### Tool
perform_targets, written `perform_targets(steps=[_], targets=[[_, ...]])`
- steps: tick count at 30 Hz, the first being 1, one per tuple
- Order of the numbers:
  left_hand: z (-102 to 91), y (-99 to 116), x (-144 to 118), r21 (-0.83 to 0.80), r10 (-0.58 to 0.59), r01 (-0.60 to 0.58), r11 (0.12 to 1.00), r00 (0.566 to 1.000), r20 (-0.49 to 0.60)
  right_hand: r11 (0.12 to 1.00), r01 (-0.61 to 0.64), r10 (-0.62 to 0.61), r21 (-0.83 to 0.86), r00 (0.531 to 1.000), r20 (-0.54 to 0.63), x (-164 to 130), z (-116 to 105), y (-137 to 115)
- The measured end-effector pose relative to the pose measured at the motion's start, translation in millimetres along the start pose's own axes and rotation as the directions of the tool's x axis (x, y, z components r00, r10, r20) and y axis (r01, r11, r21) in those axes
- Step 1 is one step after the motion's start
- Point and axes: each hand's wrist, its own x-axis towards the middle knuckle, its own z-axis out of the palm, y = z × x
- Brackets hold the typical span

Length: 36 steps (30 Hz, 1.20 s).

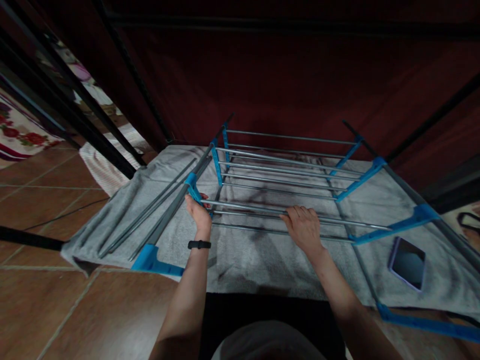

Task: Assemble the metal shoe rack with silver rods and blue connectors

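In the head view, the person's left hand (pixel 198 212), with a black wristband (pixel 199 244) below it, is wrapping around a blue plastic bracket (pixel 193 189) at the left end of the front metal rod (pixel 243 206), its thumb lying outside and some fingers hiding behind the part. The right hand (pixel 303 227) is curling over that rod from above, pinching it right of its middle; whether it is also catching the rod just behind cannot be told. The rod-and-bracket rack (pixel 277 169) is lying across a grey cloth (pixel 255 265), between the hands and a dark red panel (pixel 262 85). Judging from this, uneven pressure from the right hand could be tilting the rod out of line and working its far end loose from the right-hand bracket (pixel 407 222), while fingers close to the left joint could be getting nipped. The lower left bracket (pixel 150 260) is sitting at the front edge and the lower right one (pixel 427 322) is reaching past it above the tiled floor (pixel 120 310), so a knock could be shifting the frame. Loose tubes (pixel 150 207) are narrowing the left side, a phone (pixel 408 263) is sitting just beside the right bracket, and the freest stretch for the forearms is running in front of the rod, over the cloth.
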Motion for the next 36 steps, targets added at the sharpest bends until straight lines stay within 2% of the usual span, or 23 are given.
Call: perform_targets(steps=[26,30,36], targets=[[-3.8,-2.2,2.5,0.044,-0.014,0.013,0.999,0.999,0.032,0.999,-0.016,0.016,0.029,1.0,-0.022,-2.1,5.3,0.0],[-9.3,-13.8,-0.6,0.076,-0.045,0.041,0.996,0.998,0.044,0.999,-0.018,0.019,0.029,0.999,-0.027,-1.6,5.3,0.0],[-29.8,-48.2,-11.1,0.217,-0.034,0.036,0.975,0.999,-0.012,1.0,-0.017,0.018,0.023,1.0,-0.023,-1.4,5.6,-0.3]])
